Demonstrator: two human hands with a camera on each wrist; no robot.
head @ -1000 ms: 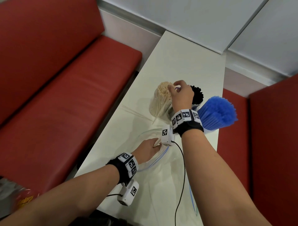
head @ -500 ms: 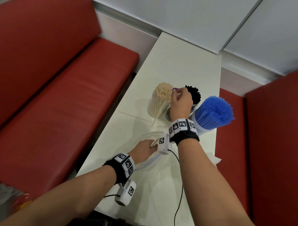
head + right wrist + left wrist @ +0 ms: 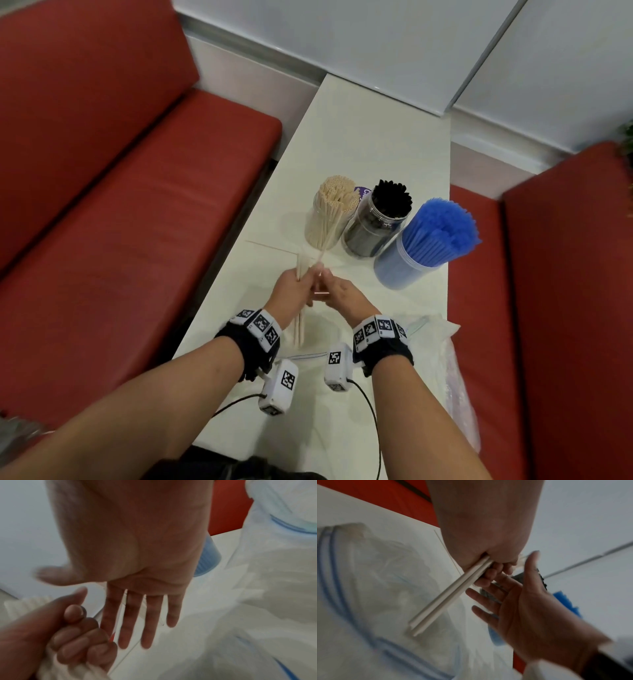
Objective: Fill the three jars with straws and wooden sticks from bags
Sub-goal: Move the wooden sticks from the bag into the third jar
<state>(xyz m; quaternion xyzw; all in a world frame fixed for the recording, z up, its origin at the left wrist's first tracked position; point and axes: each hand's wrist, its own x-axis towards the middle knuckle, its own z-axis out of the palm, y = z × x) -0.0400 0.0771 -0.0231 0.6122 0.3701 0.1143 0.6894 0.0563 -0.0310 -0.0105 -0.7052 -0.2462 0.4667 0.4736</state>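
Three clear jars stand in a row: one packed with beige straws [image 3: 330, 216], one with black straws [image 3: 380, 219], one with blue straws [image 3: 423, 246]. Just in front of them my left hand [image 3: 295, 291] grips a small bundle of beige straws [image 3: 447, 597], which stick out above and below the fist. My right hand [image 3: 339, 295] is right beside it, fingers straight and spread in the right wrist view [image 3: 145, 616], holding nothing. A single thin wooden stick [image 3: 270, 247] lies on the table left of the jars.
A crumpled clear zip bag [image 3: 442, 346] with a blue seal lies at the table's right edge, and another bag [image 3: 368, 574] lies under my hands. The narrow white table [image 3: 370, 137] runs between two red benches [image 3: 137, 222], with a wall at its far end.
My right hand has come back from the top of the beige-straw jar to beside the left hand. My left hand has lifted off the bag with a bundle of beige straws.
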